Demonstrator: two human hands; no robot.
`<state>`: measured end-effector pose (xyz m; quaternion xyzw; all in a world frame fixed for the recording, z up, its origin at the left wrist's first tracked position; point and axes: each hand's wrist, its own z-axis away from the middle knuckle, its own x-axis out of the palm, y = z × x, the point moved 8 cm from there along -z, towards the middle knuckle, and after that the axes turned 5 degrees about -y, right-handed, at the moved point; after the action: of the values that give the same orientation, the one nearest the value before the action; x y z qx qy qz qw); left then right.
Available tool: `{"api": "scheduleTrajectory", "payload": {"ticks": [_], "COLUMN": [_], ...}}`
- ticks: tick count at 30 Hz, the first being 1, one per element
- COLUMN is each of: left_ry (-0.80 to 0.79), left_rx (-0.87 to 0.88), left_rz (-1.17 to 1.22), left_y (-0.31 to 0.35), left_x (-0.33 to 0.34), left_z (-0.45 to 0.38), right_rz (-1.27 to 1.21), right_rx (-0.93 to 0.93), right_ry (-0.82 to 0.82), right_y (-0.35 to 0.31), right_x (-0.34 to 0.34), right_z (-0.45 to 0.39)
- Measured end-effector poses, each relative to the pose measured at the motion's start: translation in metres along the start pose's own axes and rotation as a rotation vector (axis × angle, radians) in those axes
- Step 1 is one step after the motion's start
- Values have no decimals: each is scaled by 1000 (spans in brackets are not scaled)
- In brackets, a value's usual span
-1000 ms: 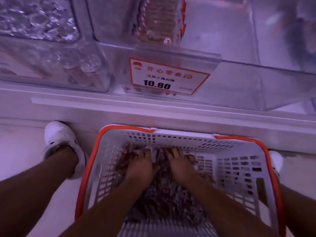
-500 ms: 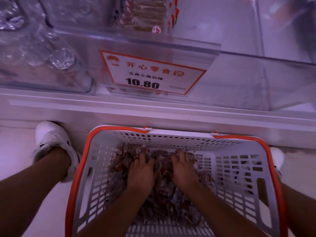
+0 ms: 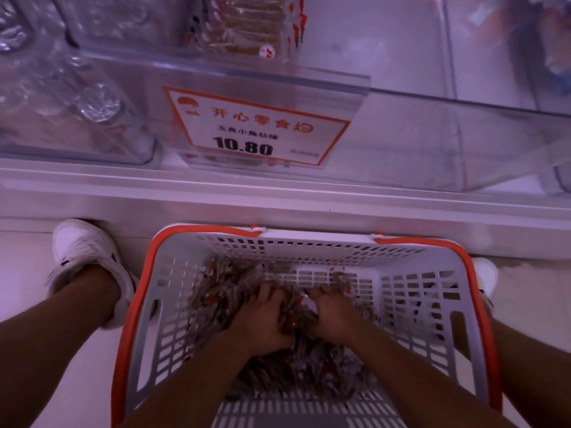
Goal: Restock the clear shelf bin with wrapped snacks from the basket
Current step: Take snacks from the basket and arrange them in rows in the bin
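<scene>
fingertips buried in wrapped snacks [image 3: 278, 369], blurred | both grips curled round a clump: left hand [image 3: 262, 319], right hand [image 3: 335, 316], touching at basket [image 3: 411, 291] centre | slotted white walls, orange rim, room at 3 o'clock | clear shelf bin [image 3: 432, 134] at 12, glossy, right side bare | price tag [image 3: 256, 128] 10.80

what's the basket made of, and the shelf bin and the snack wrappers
Basket: looks like moulded rigid plastic, matte pale grey with an orange rim; the slotted grid walls suggest it.
Shelf bin: clear hard plastic, probably acrylic, glossy; you see through its walls.
Wrapped snacks: thin crinkly film, seemingly plastic, slightly shiny; blurred, so not certain. Both hands, left hand and right hand, grip bunches of them.
</scene>
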<state>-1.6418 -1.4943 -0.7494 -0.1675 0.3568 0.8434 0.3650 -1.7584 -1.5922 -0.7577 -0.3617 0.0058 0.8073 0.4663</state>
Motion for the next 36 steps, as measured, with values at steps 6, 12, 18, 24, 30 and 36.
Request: {"api": "scheduleTrajectory", "payload": {"ticks": [6,12,18,24,30,36], "left_ry": [159,96,-30,222,505,951], "left_rx": [24,61,133,396,413,441], "left_rz": [-4,-112,963,1294,1235,795], "left_y": [-1,15,100,166,164,150], "left_x": [-9,-70,-155,-204,-236,-273], "left_z": [15,45,129,227,249,260], "right_rz": [-610,-868,-1168,-1421,-1618,-1606], "right_rx": [14,51,-227,-431,-351,-211], "right_ry": [79,93,56,265,365,459], "right_y": [8,11,-72,-134,-135,-121], "right_x": [-10,-73,-159,-218,-225,-229], "right_z": [12,42,142,251,276,250]}}
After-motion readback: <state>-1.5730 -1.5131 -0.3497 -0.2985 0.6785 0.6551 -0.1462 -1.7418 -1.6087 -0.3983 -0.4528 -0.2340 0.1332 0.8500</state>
